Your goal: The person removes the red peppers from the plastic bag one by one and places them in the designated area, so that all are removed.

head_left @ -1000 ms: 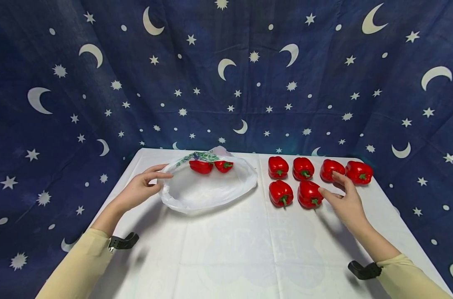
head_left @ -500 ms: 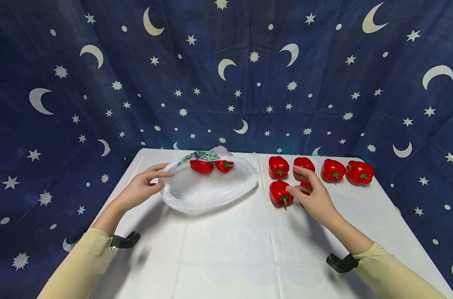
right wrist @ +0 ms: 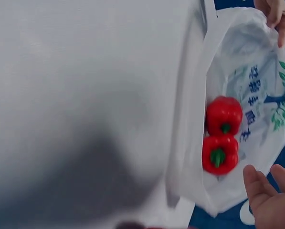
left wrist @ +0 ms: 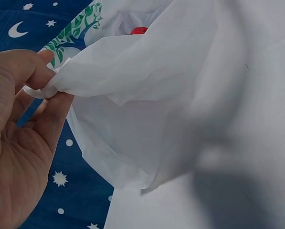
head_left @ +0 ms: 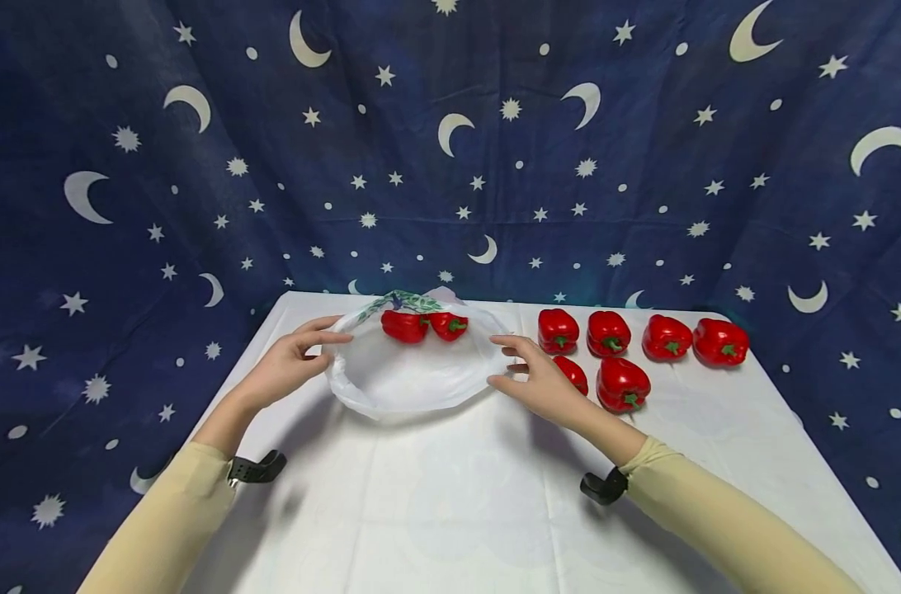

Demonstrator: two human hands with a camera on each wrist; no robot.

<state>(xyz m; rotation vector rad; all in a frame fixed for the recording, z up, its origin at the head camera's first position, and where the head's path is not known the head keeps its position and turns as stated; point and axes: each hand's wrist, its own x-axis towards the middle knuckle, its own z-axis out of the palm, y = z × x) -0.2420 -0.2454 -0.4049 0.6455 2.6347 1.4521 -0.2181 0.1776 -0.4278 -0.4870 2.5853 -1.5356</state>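
Observation:
My left hand (head_left: 290, 365) pinches the left rim of a white plastic bag (head_left: 413, 381) with green leaf print. The left wrist view shows the bag's edge held between thumb and fingers. The bag lies with its mouth spread toward me. Inside, two red bell peppers sit side by side, one pepper (right wrist: 224, 116) against another (right wrist: 220, 154). At the bag's right rim, my right hand (head_left: 545, 384) has its fingers extended and spread apart from the thumb, with nothing between them. Its fingertips (right wrist: 251, 174) are right at the bag's edge in the right wrist view.
Several more red bell peppers stand on the right of the white-covered table (head_left: 450, 511): four-sided shapes in a back row, such as one pepper (head_left: 721, 342), and a front pepper (head_left: 623, 384). Another pepper (head_left: 573, 375) is partly hidden by the right hand. A blue curtain (head_left: 450, 190) hangs behind.
My right hand has moved left from the front peppers to the bag's right rim, carrying nothing. The left hand stays at the bag's left rim.

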